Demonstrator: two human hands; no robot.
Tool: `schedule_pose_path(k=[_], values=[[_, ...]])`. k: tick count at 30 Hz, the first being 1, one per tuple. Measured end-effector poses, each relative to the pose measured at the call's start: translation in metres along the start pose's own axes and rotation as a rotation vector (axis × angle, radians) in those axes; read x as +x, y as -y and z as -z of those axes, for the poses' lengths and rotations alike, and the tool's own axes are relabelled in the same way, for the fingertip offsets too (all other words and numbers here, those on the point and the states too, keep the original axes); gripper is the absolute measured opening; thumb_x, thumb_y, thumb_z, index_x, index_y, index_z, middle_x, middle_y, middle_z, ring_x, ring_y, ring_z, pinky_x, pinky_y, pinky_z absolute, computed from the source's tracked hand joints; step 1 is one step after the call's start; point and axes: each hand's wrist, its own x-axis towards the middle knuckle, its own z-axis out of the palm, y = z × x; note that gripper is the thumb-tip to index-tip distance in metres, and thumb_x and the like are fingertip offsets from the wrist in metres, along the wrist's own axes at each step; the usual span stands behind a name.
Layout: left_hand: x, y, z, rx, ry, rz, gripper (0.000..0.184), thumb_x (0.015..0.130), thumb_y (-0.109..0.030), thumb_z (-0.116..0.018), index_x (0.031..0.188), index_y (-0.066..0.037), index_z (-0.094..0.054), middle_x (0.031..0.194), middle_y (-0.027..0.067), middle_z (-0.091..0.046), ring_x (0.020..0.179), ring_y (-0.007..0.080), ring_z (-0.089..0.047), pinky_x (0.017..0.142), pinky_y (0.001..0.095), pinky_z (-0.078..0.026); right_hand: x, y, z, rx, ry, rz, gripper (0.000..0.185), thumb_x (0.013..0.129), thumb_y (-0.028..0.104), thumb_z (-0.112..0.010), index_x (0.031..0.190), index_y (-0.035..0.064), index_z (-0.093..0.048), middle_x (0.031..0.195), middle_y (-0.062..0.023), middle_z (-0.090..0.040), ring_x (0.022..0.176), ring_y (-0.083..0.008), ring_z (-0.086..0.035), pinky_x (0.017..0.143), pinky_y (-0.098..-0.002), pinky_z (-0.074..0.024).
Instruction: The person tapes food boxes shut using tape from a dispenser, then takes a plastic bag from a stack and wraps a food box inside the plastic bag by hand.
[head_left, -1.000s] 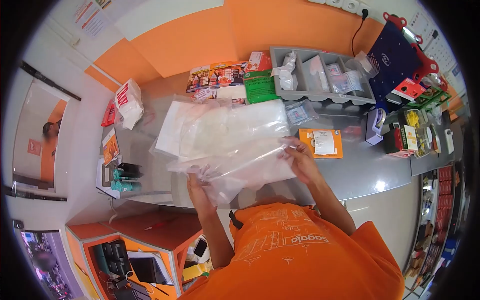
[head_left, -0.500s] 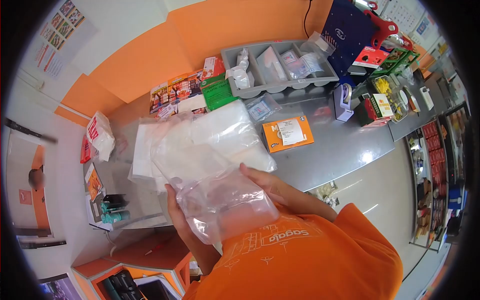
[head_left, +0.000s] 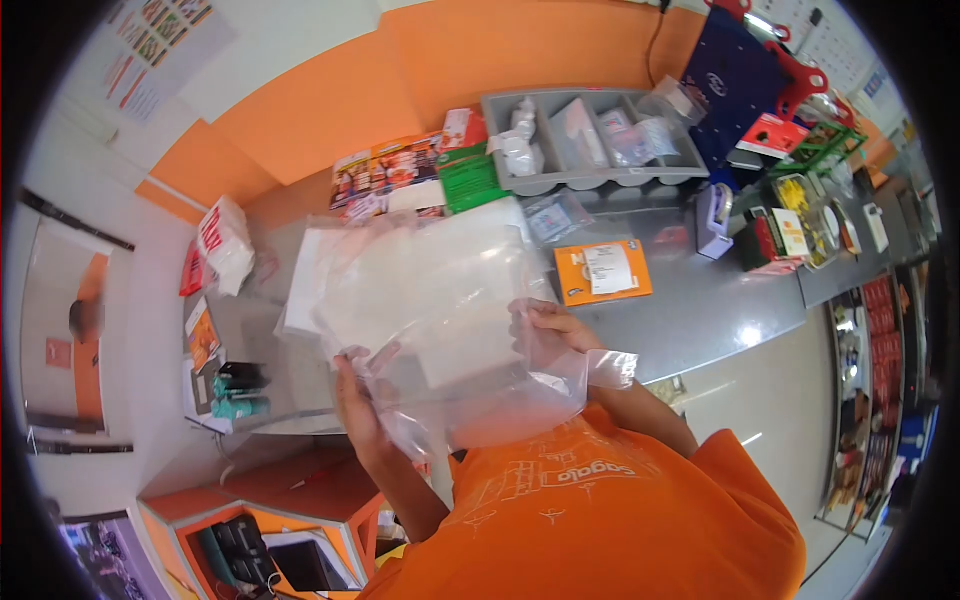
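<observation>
A clear plastic bag is stretched between my two hands in front of my orange shirt, close above the counter's near edge. My left hand grips its left side, with some fingers showing through the film. On the right side, my right hand pinches the bag, its fingers partly behind the plastic. A loose flap of the bag sticks out past my right wrist. Beyond the bag, a stack of clear plastic bags lies on the metal counter, partly seen through it.
An orange box with a receipt sits right of the stack. Behind are a grey divided tray, a green packet and printed leaflets. A tape dispenser stands at right; a white carrier bag is at left.
The bag has been spread wider and raised over the stack. My right hand has moved right and slightly up. The view has shifted a little.
</observation>
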Motion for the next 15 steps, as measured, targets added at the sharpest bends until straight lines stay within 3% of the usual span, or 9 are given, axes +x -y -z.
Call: schedule_pose_path(k=[1,4,6,7,9,12,13,15], values=[[0.008,0.007,0.004,0.051,-0.024,-0.046,0.043,0.104,-0.050,-0.041,0.104,-0.009,-0.054,0.101,0.0177,-0.072,0.045,0.0075,-0.045,0.040,0.0221,-0.033,0.001,0.006,0.002,-0.091,-0.032,-0.012,0.032,0.087,0.016,-0.072,0.114,0.0014,-0.064,0.094,-0.0066,-0.065,0.083,-0.0158,-0.063,0.077,-0.0311,-0.0533],[0.010,0.006,0.011,0.073,-0.053,-0.074,0.039,0.103,-0.047,-0.045,0.100,-0.010,-0.057,0.100,0.0161,-0.071,0.066,0.0110,-0.054,0.050,0.0202,-0.040,-0.003,0.028,0.005,-0.289,-0.054,0.034,0.021,0.085,0.012,-0.075,0.102,0.0015,-0.067,0.086,-0.0078,-0.066,0.076,-0.0165,-0.063,0.070,-0.0308,-0.0524],[0.014,0.006,0.008,-0.040,-0.015,-0.105,0.037,0.105,-0.043,-0.045,0.093,-0.010,-0.056,0.096,0.0151,-0.072,0.047,0.0043,-0.042,0.041,0.0198,-0.032,-0.011,0.046,0.001,-0.317,0.039,0.147,0.015,0.087,0.009,-0.074,0.096,-0.0012,-0.068,0.082,-0.0092,-0.067,0.073,-0.0167,-0.064,0.066,-0.0297,-0.0507],[0.014,0.005,0.007,-0.027,-0.002,-0.102,0.036,0.105,-0.043,-0.045,0.093,-0.010,-0.055,0.096,0.0151,-0.072,0.047,0.0041,-0.042,0.041,0.0193,-0.032,-0.014,0.055,-0.009,-0.405,-0.004,0.143,0.010,0.085,0.006,-0.075,0.089,-0.0007,-0.069,0.078,-0.0101,-0.067,0.071,-0.0187,-0.065,0.067,-0.0307,-0.0526],[0.013,0.002,0.006,0.002,0.025,-0.103,0.035,0.105,-0.042,-0.045,0.094,-0.011,-0.055,0.096,0.0152,-0.072,0.047,0.0036,-0.042,0.042,0.0183,-0.032,-0.017,0.058,-0.014,-0.392,0.032,0.160,0.009,0.085,0.005,-0.074,0.090,0.0001,-0.070,0.079,-0.0106,-0.068,0.073,-0.0195,-0.066,0.068,-0.0308,-0.0537],[0.019,0.010,0.015,-0.002,0.055,-0.063,0.032,0.104,-0.041,-0.047,0.105,-0.011,-0.059,0.100,0.0120,-0.072,0.079,0.0082,-0.062,0.056,0.0220,-0.044,-0.028,0.064,-0.037,-0.489,0.005,0.102,0.008,0.085,0.003,-0.074,0.092,0.0005,-0.070,0.083,-0.0109,-0.070,0.075,-0.0189,-0.068,0.069,-0.0310,-0.0549],[0.022,0.013,0.015,-0.023,0.046,-0.076,0.030,0.104,-0.039,-0.047,0.106,-0.011,-0.058,0.101,0.0128,-0.072,0.072,0.0076,-0.058,0.054,0.0210,-0.042,-0.032,0.065,-0.042,-0.539,-0.017,0.065,0.008,0.085,0.002,-0.074,0.092,0.0006,-0.071,0.085,-0.0110,-0.071,0.076,-0.0185,-0.068,0.069,-0.0310,-0.0552],[0.025,0.019,0.016,-0.063,0.014,-0.099,0.026,0.105,-0.034,-0.047,0.106,-0.009,-0.056,0.103,0.0143,-0.070,0.059,0.0065,-0.051,0.050,0.0190,-0.039,-0.033,0.057,-0.023,-0.642,-0.097,0.189,0.010,0.085,0.002,-0.073,0.094,-0.0015,-0.070,0.087,-0.0108,-0.072,0.077,-0.0173,-0.068,0.070,-0.0301,-0.0551]])
